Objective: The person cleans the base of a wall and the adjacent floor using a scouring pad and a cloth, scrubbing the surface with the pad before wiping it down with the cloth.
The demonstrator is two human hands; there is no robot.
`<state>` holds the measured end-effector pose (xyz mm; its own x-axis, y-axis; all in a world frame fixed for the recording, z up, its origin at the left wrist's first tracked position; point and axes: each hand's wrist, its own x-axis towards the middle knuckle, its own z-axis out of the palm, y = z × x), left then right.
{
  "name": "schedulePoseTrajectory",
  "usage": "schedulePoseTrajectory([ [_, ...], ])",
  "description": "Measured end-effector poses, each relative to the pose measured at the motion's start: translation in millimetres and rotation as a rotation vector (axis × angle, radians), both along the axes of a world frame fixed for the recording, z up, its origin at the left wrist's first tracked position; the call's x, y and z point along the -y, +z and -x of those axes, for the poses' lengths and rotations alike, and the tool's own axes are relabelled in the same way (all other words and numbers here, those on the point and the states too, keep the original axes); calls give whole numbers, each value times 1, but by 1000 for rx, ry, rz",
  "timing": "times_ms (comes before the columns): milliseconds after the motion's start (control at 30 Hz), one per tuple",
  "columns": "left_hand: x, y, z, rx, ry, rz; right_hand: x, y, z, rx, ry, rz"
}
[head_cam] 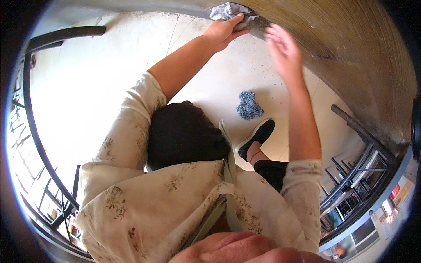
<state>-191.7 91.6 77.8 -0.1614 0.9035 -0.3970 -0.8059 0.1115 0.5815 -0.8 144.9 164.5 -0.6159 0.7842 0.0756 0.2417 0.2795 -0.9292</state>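
My left hand (pixel 225 31) reaches up to the top of the view and grips a crumpled light grey cloth (pixel 227 11). The cloth lies against the lower edge of a large brown, streaked panel (pixel 345 42). To the right, my right hand (pixel 283 49) is raised beside the panel, slightly blurred, fingers loosely extended and holding nothing. On the pale floor between my forearms lies a fluffy blue-grey scrubber or bunched cloth (pixel 249 106), just beyond my black shoe.
Dark metal frame legs (pixel 29 98) curve along the left side. At the lower right is another dark metal frame (pixel 365 134), with stacked metal racks or furniture behind it. Part of a person (pixel 338 251) shows at the far lower right. Small debris dots the pale floor (pixel 138 42).
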Motion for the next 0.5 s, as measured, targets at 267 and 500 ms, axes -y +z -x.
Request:
schedulePoseTrajectory([
  [267,-23,39,-66,141,-97,-5,-59,198,-73,518,-276,-1717],
  [500,-20,-11,-10,-386,-17,-98,-115,187,-92,623,-370,-1815],
])
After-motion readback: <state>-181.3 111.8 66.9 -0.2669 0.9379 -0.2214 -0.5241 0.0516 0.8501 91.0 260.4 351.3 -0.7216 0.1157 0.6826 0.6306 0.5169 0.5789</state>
